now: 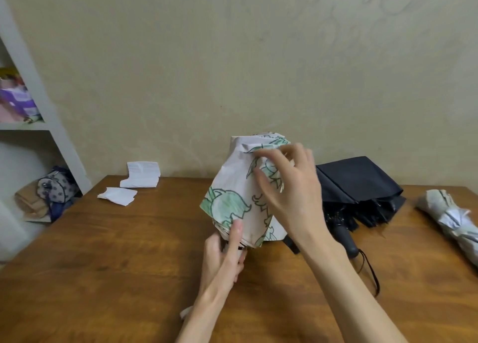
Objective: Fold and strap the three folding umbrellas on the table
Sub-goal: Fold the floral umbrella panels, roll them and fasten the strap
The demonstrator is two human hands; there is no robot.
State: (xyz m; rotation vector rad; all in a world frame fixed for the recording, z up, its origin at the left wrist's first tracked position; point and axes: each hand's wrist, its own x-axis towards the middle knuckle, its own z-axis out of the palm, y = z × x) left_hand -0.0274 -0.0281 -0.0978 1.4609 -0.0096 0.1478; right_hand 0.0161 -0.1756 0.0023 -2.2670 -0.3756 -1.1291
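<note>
A cream folding umbrella with a green leaf print point(232, 200) stands tilted above the middle of the wooden table point(116, 265), its canopy loose and bunched. My left hand point(227, 254) grips its lower end near the handle. My right hand point(287, 185) is over the upper canopy, fingers spread and touching the fabric. A black umbrella point(359, 187) lies unstrapped behind my right arm, its black handle point(345, 238) and wrist cord pointing toward me. A pale patterned umbrella point(450, 216) lies rolled at the right edge.
Two stacks of white paper point(141, 177) lie at the table's back left. A white shelf unit point(33, 89) stands to the left, with a dotted bag point(55, 190) on the floor beside it. A beige wall runs close behind the table.
</note>
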